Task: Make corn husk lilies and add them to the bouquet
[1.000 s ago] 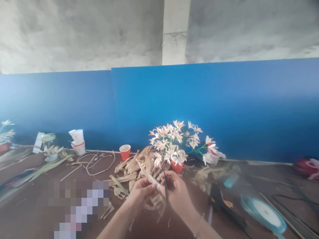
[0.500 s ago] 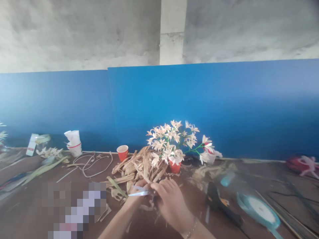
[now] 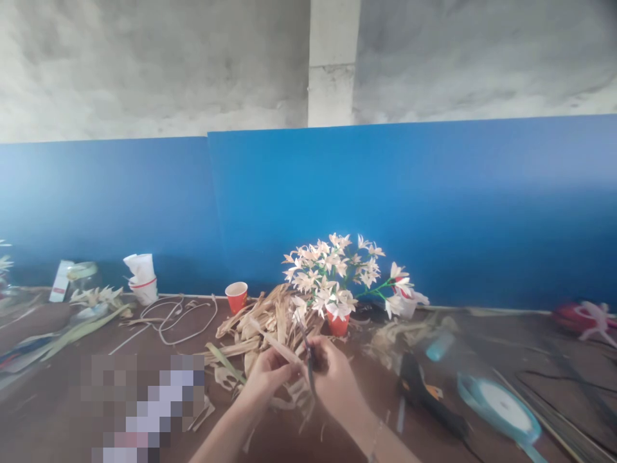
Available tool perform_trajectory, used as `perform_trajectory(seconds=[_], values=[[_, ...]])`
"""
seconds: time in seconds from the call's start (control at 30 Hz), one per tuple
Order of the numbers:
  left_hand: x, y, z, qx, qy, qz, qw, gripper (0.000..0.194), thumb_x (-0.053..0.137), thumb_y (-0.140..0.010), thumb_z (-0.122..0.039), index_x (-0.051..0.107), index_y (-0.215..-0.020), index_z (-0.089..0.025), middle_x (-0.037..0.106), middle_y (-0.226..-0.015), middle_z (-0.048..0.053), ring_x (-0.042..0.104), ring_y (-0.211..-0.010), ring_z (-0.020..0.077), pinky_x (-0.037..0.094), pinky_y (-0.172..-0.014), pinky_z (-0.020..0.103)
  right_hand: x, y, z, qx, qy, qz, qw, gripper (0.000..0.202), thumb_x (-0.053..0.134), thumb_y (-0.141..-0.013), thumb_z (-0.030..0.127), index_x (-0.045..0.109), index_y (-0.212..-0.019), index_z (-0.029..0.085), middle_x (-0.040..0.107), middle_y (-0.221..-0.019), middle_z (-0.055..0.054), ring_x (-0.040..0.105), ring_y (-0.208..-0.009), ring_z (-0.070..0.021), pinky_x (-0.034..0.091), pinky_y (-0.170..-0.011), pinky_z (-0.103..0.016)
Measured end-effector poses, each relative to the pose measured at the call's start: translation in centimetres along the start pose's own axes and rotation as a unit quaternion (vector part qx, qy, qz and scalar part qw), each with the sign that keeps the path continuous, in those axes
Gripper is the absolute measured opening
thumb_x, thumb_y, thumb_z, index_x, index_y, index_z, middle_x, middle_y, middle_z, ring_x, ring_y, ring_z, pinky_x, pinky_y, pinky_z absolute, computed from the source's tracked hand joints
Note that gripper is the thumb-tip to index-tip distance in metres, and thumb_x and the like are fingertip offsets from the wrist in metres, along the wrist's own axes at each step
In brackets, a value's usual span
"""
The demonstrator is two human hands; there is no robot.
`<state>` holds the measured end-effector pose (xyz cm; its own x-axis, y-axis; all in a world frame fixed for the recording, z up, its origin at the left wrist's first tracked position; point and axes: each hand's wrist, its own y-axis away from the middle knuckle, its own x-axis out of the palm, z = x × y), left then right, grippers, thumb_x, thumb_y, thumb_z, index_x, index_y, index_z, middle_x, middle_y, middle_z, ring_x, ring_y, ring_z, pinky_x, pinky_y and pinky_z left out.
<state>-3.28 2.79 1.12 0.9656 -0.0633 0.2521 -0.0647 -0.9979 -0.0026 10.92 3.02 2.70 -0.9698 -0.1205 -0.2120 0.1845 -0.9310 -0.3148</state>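
Observation:
My left hand (image 3: 268, 374) pinches a pale strip of dried corn husk (image 3: 278, 346) that slants up and away to the left. My right hand (image 3: 337, 381) grips a pair of scissors (image 3: 310, 366), the blades pointing away from me and close beside the husk. Just beyond both hands lies a heap of dried husks (image 3: 277, 310). Behind my right hand, a bunch of white artificial flowers (image 3: 332, 267) on green stems stands in a red paper cup (image 3: 339, 326).
A red paper cup (image 3: 236, 298) stands behind the heap, left of it a looped white cord (image 3: 187, 321) and stacked white cups (image 3: 143, 290). On the right are a black glue gun (image 3: 429, 402) and a roll of light-blue ribbon (image 3: 506, 411). A blue partition (image 3: 337, 186) closes the back.
The scissors have swung from lying crosswise over my left hand to pointing forward in my right hand. My hands have moved slightly apart, and the husk strip now shows between them.

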Motion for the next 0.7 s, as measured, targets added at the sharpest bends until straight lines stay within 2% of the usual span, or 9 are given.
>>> perform_trajectory(seconds=[0.13,0.3,0.43,0.57,0.7], values=[[0.0,0.0,0.2,0.008,0.014,0.02,1.0,0.028,0.077,-0.055,-0.034,0.058,-0.057,-0.014,0.055,-0.049,-0.002,0.047,-0.046,0.0081,0.034,-0.046,0.019,0.4,0.2,-0.2,0.001,-0.002,-0.011,1.0,0.023,0.052,-0.063,0.009,0.055,-0.084,0.018,0.057,-0.068,0.002,0.057,-0.064,-0.0146,0.046,-0.061,-0.024],[0.2,0.1,-0.4,0.026,0.009,-0.001,1.0,0.028,0.08,-0.051,-0.033,0.061,-0.054,-0.012,0.056,-0.049,-0.001,0.048,-0.046,0.0078,0.036,-0.048,0.02,0.4,0.2,0.2,-0.006,-0.022,-0.005,1.0,0.021,0.053,-0.063,0.011,0.054,-0.082,0.018,0.057,-0.068,0.002,0.056,-0.063,-0.0136,0.045,-0.059,-0.023],[-0.5,-0.3,-0.3,0.016,0.007,-0.048,0.999,0.029,0.079,-0.051,-0.036,0.063,-0.058,-0.012,0.058,-0.048,-0.001,0.048,-0.044,0.0084,0.035,-0.046,0.02,-1.0,-0.4,0.6,-0.007,-0.014,-0.027,1.0,0.018,0.054,-0.064,0.012,0.053,-0.082,0.017,0.054,-0.065,0.003,0.052,-0.059,-0.0114,0.043,-0.057,-0.022],[-0.7,-0.4,-0.7,0.007,-0.011,-0.11,0.994,0.03,0.076,-0.054,-0.04,0.062,-0.059,-0.013,0.054,-0.044,-0.002,0.042,-0.038,0.0066,0.027,-0.039,0.018,-2.6,-1.0,1.1,0.007,0.008,-0.002,1.0,0.017,0.055,-0.067,0.014,0.054,-0.083,0.018,0.053,-0.063,0.005,0.052,-0.06,-0.0113,0.041,-0.057,-0.022],[0.2,0.0,-1.1,0.048,0.029,-0.115,0.992,0.027,0.076,-0.055,-0.035,0.062,-0.059,-0.013,0.054,-0.048,-0.002,0.045,-0.044,0.0076,0.033,-0.045,0.019,-2.2,-0.8,1.0,0.022,-0.023,0.034,0.999,0.022,0.06,-0.067,0.017,0.052,-0.087,0.019,0.058,-0.069,0.003,0.056,-0.065,-0.0128,0.044,-0.062,-0.023]])
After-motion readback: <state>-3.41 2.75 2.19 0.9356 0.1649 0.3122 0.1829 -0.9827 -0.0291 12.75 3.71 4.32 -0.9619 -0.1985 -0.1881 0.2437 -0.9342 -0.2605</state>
